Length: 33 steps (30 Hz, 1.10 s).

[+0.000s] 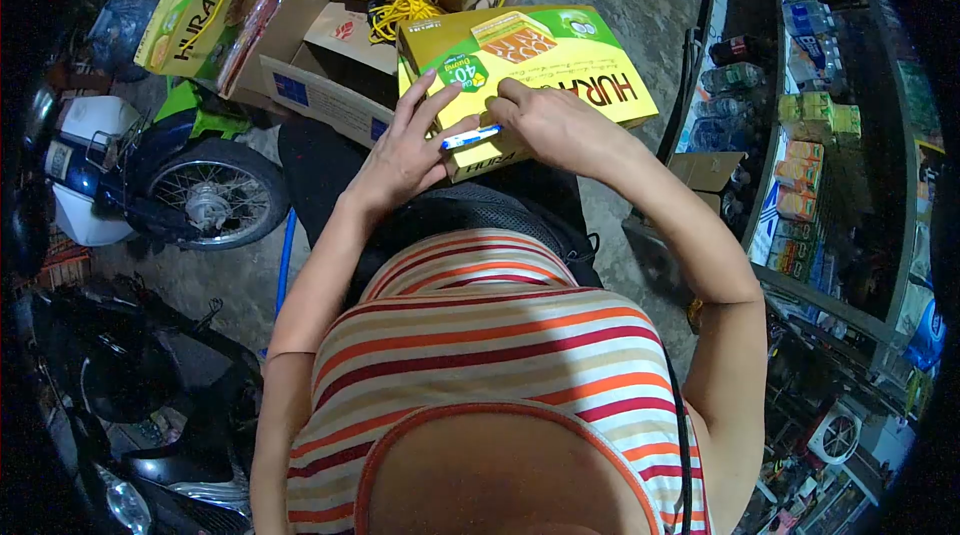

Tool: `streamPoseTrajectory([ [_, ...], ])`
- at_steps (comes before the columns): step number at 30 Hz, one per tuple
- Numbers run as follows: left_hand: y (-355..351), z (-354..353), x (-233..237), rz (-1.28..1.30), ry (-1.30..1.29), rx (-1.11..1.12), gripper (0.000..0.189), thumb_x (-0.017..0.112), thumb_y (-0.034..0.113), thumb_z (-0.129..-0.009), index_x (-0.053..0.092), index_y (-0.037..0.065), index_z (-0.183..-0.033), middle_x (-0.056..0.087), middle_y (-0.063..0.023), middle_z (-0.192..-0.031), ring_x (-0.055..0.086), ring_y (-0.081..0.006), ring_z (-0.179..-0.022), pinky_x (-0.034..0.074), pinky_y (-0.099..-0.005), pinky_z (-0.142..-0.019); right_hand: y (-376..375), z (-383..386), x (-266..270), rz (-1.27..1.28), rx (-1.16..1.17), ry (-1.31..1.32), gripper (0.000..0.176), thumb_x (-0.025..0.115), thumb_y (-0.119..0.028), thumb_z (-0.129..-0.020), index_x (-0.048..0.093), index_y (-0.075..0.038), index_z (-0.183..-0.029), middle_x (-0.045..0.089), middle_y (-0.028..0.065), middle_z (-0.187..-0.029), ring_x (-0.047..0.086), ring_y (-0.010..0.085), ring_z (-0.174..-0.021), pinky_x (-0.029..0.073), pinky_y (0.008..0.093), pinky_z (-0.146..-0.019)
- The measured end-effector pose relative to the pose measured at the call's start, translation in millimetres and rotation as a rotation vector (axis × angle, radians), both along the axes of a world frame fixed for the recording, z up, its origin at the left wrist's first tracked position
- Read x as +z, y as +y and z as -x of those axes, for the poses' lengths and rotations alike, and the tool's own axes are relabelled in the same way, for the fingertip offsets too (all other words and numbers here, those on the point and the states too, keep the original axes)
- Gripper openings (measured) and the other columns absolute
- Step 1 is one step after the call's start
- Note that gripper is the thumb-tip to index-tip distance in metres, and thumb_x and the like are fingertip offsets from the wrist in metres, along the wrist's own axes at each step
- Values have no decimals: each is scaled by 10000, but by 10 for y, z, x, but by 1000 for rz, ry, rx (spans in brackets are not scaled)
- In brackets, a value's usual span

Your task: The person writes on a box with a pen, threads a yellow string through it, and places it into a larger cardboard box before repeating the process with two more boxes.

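A yellow and green HURA carton (610, 55) lies across my lap, tilted, its printed top facing up. My left hand (400, 145) rests at its left side, with the fingers stretched over the top panel. My right hand (550, 125) is on the front part of the top, its fingers bent and closed. A slim blue and white pen-like thing (468, 138) sticks out from under the right hand toward the left thumb. The right hand appears to grip it, though its far end is hidden.
An open brown cardboard box (330, 100) stands beyond the left hand. More HURA cartons (195, 20) and a bundle of yellow cord handles (405, 13) are behind it. Motorbikes (200, 185) stand on the left. A display cabinet with bottles and packets (800, 175) is on the right.
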<state>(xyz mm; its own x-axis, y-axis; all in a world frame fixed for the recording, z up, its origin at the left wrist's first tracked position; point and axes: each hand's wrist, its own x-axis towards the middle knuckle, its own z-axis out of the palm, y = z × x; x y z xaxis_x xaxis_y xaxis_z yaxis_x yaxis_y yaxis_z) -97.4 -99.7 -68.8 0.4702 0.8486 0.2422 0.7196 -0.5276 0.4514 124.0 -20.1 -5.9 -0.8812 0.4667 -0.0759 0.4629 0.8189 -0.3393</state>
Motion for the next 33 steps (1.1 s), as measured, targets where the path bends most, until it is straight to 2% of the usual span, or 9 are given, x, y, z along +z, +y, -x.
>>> streamPoseTrajectory([
  [12,-28,53,-71,-15,6,-23,481,742,107,-716,621,142,-1179,336,-139,-1451,256,-410,-1376,392,-467,-1078,87,147,-12,111,46,-95,203,540,-96,-877,548,-2,-1056,566,184,-998,629,397,-853,515,469,-733],
  [16,-87,37,-180,-147,-158,79,498,672,5,-720,601,92,-1205,320,-223,-1410,316,-462,-1318,366,-494,-1081,68,173,-77,183,43,90,209,592,-103,-866,547,-15,-1050,592,185,-988,614,408,-852,503,460,-761],
  [18,-145,-28,-263,-47,-475,334,496,648,-27,-727,583,47,-1213,332,-269,-1329,384,-449,-1250,435,-475,-1015,69,105,-103,307,-181,164,153,593,-110,-891,562,-17,-1008,620,189,-920,601,409,-822,505,419,-768],
  [22,-176,88,-359,189,-393,162,478,637,88,-840,435,-57,-1249,359,-264,-1218,483,-327,-1154,552,-326,-781,27,-101,-370,713,-356,366,178,604,-142,-928,595,4,-1029,673,81,-912,633,159,-842,504,292,-756],
  [23,-171,9,-388,499,-640,373,494,635,185,-891,400,-67,-1245,452,-233,-1189,564,-263,-1058,556,-302,-712,53,-139,-496,774,-349,386,198,601,-156,-940,602,5,-1057,684,44,-945,607,73,-879,496,245,-736],
  [24,-127,-67,-312,502,-639,376,494,635,185,-891,400,-67,-1245,452,-233,-1189,564,-263,-1058,556,-302,-712,37,-144,-501,778,-348,385,198,601,-156,-940,602,5,-1057,684,44,-945,607,73,-879,496,245,-736],
  [26,2,-211,-165,936,-829,620,535,674,230,-884,418,-76,-1241,560,-170,-1127,621,-210,-965,557,-285,-683,17,-150,-465,1008,-486,496,189,599,-148,-941,610,-5,-1065,693,50,-923,605,64,-783,488,217,-672],
  [27,-4,-311,-125,897,-1098,635,612,728,251,-847,413,-98,-1239,616,-127,-1080,644,-172,-908,548,-264,-678,-10,-149,-411,1066,-544,505,206,608,-164,-940,614,-11,-1078,699,39,-905,575,38,-687,465,191,-600],
  [33,79,-215,-111,852,-930,606,753,804,251,-767,380,-83,-1293,622,-113,-1072,643,-153,-910,537,-285,-674,2,-155,-344,995,-541,594,206,626,-195,-935,642,-22,-1046,681,17,-849,544,38,-636,442,194,-569],
])
